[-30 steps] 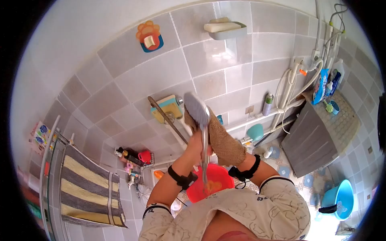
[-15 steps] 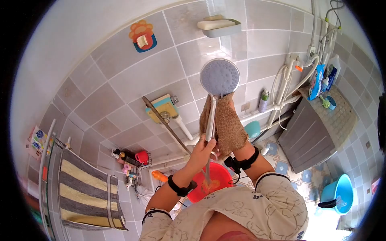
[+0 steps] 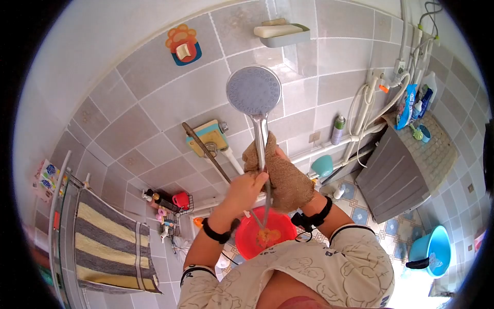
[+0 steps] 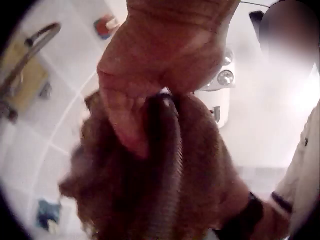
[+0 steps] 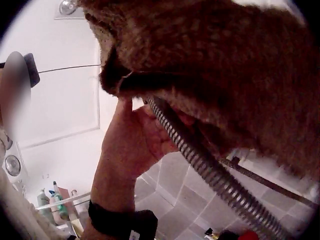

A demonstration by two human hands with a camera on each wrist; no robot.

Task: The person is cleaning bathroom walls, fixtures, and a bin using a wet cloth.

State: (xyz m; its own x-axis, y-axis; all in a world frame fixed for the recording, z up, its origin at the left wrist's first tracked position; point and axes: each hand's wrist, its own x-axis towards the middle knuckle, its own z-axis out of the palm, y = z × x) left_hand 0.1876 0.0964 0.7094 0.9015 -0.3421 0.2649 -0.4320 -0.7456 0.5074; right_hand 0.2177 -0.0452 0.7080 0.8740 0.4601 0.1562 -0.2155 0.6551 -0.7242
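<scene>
A chrome hand shower (image 3: 253,91) is held upright, its grey spray face toward the head camera. My left hand (image 3: 246,193) grips the lower end of its handle, where the ribbed metal hose (image 5: 200,160) begins. A brown towel (image 3: 290,183) drapes over my right hand (image 3: 280,153) and lies behind the handle. Most of that hand is hidden; a little skin shows at the towel's upper edge as it holds the cloth against the handle. In the left wrist view, the towel (image 4: 115,190) hangs around the hose, just below my left fingers.
A red basin (image 3: 267,239) with yellowish contents stands below the hands. A wall pipe (image 3: 208,152) crosses a yellow-and-blue plate at left. A striped towel (image 3: 116,242) hangs further left. A grey cabinet (image 3: 404,172) and a blue bucket (image 3: 437,250) stand at right.
The shower head turned from edge-on to facing the camera and rose, then shifted left. The towel slid lower along the handle, and the left hand moved left with the shower.
</scene>
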